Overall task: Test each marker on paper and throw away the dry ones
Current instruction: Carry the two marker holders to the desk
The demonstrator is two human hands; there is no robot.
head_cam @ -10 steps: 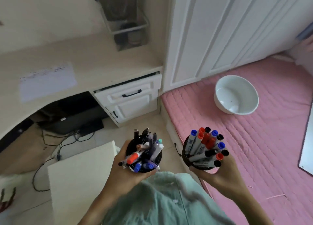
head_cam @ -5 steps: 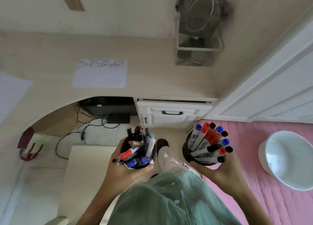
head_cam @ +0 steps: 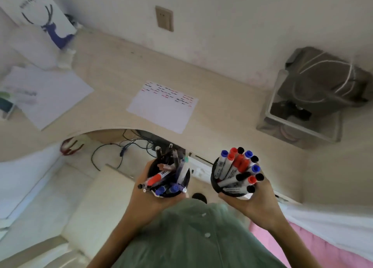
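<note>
Both hands loaded. Left hand (head_cam: 149,199) wraps a black cup of mixed pens (head_cam: 169,177), lower centre of frame; right hand (head_cam: 252,203) wraps a black cup of capped markers (head_cam: 236,172) just to its right. Test sheet (head_cam: 161,106), squiggles along its top edge, lies mid-frame on the desk (head_cam: 222,116), well apart from both cups. My judgement: I'd set both cups down upright beside the sheet, clear of the blank lower area, freeing a hand to uncap one marker.

curved beige desk (head_cam: 222,114); cream wall (head_cam: 242,25)
</note>
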